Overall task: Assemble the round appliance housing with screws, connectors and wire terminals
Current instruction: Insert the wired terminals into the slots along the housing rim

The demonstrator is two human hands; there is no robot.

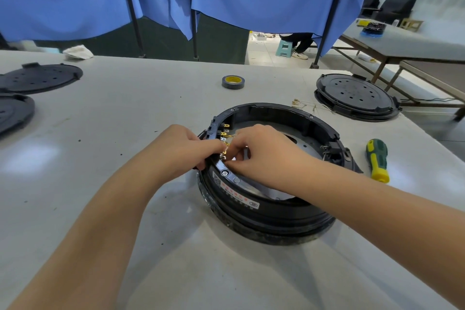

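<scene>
A round black appliance housing (271, 211) lies open side up on the white table, slightly right of centre. Brass spade tabs (225, 132) stick out of a connector block on its left inner rim. My left hand (183, 151) grips the housing's left rim from outside. My right hand (261, 151) reaches inside and pinches a small brass wire terminal (224, 152) against the tabs, fingers closed. A silver screw (224, 173) sits on the near rim. A metal plate (308, 145) shows inside the housing.
A green and yellow screwdriver (376, 160) lies right of the housing. Loose wires with terminals (309, 106) lie behind it. A tape roll (233, 81) sits further back. Black round covers rest at the back right (354, 95) and far left (37, 78). Blue curtains hang behind.
</scene>
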